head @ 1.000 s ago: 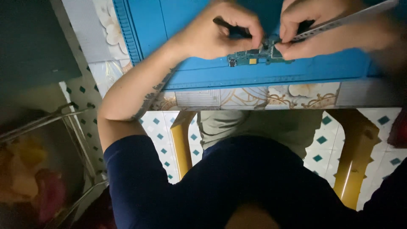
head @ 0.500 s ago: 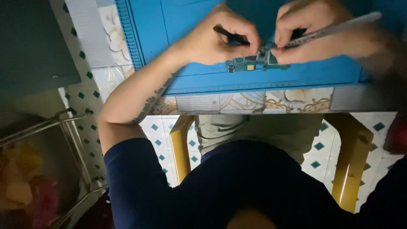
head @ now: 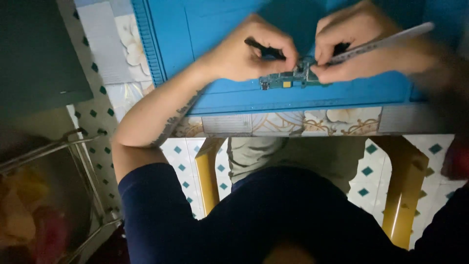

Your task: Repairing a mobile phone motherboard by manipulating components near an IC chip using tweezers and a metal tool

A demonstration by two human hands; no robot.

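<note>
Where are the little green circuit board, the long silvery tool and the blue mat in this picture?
circuit board [head: 286,80]: head view, middle of its green face.
silvery tool [head: 386,41]: head view, along its shaft, in the right hand [head: 354,46].
blue mat [head: 195,29]: head view, bare part left of the hands.

The person is wearing a dark navy short-sleeved shirt [head: 273,220] and pale greyish trousers [head: 293,156]. Above the shirt's sleeve edge, the bare left forearm [head: 166,117] is showing dark tattoo markings. Both hands are wearing nothing.
</note>
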